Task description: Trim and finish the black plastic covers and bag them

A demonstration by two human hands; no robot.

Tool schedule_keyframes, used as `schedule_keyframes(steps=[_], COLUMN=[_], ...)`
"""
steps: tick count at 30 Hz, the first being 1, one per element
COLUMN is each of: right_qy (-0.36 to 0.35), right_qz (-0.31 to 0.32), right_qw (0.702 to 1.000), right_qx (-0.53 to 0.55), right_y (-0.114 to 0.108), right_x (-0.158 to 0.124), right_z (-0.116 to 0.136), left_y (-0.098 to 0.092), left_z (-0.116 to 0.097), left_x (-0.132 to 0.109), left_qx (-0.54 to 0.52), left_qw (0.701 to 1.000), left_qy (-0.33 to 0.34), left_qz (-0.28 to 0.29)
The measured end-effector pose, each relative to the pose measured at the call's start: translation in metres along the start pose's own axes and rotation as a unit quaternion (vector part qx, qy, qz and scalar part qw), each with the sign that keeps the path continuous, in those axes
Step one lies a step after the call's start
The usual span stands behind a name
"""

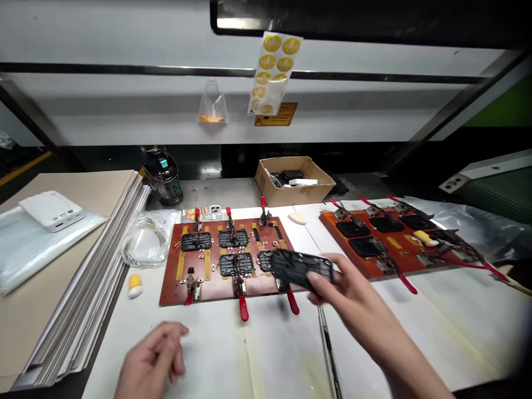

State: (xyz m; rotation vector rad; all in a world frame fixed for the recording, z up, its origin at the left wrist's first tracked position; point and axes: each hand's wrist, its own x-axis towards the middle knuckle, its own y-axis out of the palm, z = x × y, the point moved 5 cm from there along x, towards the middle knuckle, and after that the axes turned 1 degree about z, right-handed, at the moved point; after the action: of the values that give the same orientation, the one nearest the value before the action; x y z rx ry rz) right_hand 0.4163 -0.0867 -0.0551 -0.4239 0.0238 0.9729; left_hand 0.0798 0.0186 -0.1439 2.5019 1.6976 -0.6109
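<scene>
your right hand pinches the black plate, likely light, stiff, best held by its edges; your left hand curls loosely, empty.

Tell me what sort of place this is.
Probably a factory workshop: two reddish boards carry red-handled clamps and black parts, the right hand holds a similar part, and a cardboard box stands behind.

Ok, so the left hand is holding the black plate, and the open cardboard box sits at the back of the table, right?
Not quite: the head view shows the right hand holding the black plate. The open cardboard box does sit at the back of the table.
</scene>
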Motion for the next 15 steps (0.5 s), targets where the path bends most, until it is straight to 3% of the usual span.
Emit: schedule_keyframes(steps=[3, 5, 8, 11, 15], right_qy=[-0.05, -0.078, -0.108, -0.113, -0.087], right_qz=[0.039, 0.043, 0.078, 0.1, 0.068], right_qw=[0.992, 0.97, 0.95, 0.934, 0.915], right_qx=[-0.105, -0.227, -0.282, -0.324, -0.387], right_y=[0.07, 0.123, 0.186, 0.213, 0.208], right_x=[0.043, 0.062, 0.074, 0.074, 0.067], right_z=[0.031, 0.043, 0.046, 0.041, 0.039], left_y=[-0.033, -0.036, -0.031, -0.025, -0.024], left_z=[-0.028, -0.038, -0.046, -0.046, -0.038], left_x=[0.048, 0.084, 0.122, 0.133, 0.131], left_qx=[0.098, 0.137, 0.194, 0.249, 0.288], left_qw=[0.978, 0.965, 0.944, 0.919, 0.898], left_qy=[0.153, 0.204, 0.263, 0.302, 0.326], left_qz=[-0.099, -0.094, -0.037, 0.039, 0.064])
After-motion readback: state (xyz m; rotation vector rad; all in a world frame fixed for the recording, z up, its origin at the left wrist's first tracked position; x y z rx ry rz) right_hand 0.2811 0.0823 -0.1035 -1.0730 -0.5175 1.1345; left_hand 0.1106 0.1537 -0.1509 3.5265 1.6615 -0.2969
